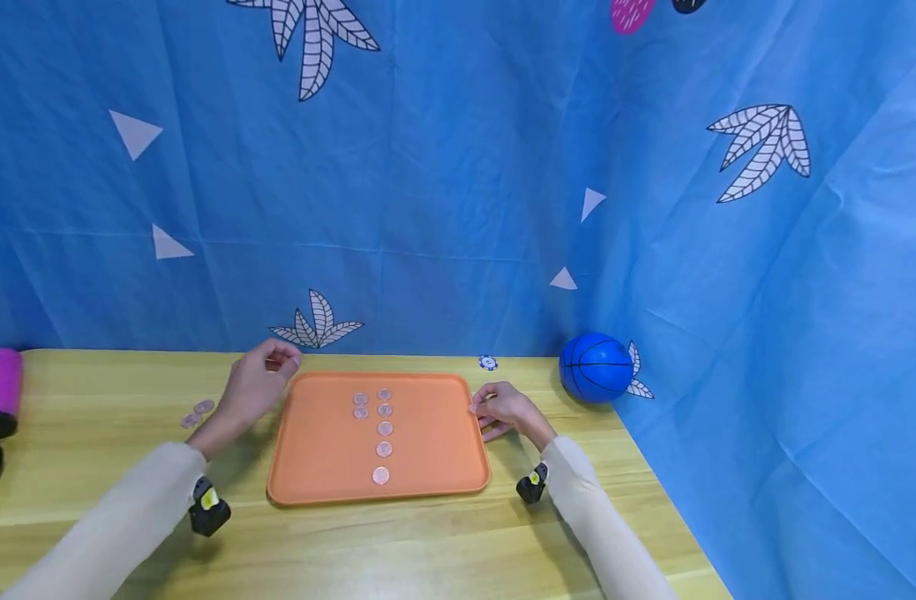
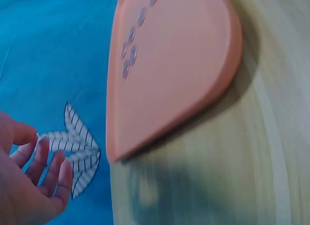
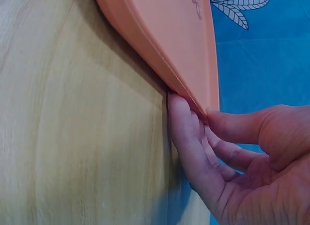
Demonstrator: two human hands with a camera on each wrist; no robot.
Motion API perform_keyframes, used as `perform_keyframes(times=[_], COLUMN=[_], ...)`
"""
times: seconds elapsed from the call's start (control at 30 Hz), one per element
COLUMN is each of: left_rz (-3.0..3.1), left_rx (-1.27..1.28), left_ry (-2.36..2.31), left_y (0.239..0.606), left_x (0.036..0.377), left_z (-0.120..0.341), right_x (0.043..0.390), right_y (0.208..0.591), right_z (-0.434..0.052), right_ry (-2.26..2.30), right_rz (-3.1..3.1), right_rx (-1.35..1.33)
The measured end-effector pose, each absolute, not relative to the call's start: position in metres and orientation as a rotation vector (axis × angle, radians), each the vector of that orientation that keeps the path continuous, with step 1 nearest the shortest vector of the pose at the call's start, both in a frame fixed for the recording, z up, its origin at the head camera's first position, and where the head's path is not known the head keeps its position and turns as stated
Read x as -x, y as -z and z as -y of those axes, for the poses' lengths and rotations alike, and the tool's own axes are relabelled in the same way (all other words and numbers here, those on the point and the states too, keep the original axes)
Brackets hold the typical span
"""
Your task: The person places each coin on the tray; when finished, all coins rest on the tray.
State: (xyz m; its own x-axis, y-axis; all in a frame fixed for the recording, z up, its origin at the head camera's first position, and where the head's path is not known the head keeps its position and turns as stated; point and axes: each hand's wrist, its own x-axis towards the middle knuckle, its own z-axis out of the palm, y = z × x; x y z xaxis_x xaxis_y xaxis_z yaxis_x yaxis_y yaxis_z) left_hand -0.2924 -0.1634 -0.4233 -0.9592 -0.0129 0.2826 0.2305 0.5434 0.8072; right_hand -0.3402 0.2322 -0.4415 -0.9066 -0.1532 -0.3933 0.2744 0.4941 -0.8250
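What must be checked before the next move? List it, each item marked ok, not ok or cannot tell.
1. Right hand gripping the orange tray: ok, pinching its edge.
2. Left hand touching the tray: not ok, apart from it.
3. Seven discs inside the tray: ok.
4. Every disc on the tray: not ok, loose discs lie left of it on the table.
5. Blue ball clear of the tray: ok, standing apart.
6. Tray's whole underside resting on the table: cannot tell.

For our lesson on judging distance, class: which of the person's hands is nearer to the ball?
Right. The right hand pinches the tray at the end toward the ball; the left hand is near the tray's other end, farther away.
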Motion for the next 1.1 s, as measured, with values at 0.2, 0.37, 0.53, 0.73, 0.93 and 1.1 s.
perform_keyframes(times=[0.2, 0.37, 0.53, 0.73, 0.93, 1.1], left_rz=[2.497, 2.511, 2.541, 2.595, 2.609, 2.644], left_rx=[0.13, 0.07, -0.091, -0.229, -0.269, -0.212], left_ry=[1.365, 1.295, 1.296, 1.235, 1.186, 1.228], left_y=[0.424, 0.433, 0.444, 0.458, 0.464, 0.468], left_x=[0.288, 0.281, 0.272, 0.262, 0.256, 0.252], left_z=[0.189, 0.222, 0.26, 0.292, 0.308, 0.317], right_x=[0.338, 0.34, 0.342, 0.346, 0.353, 0.356], right_y=[0.438, 0.437, 0.437, 0.438, 0.437, 0.435], right_z=[-0.237, -0.237, -0.234, -0.232, -0.23, -0.226], right_ry=[1.374, 1.374, 1.399, 1.437, 1.494, 1.486], right_rz=[-2.339, -2.325, -2.305, -2.315, -2.354, -2.375], right_rx=[-0.102, -0.115, -0.125, -0.125, -0.105, -0.084])
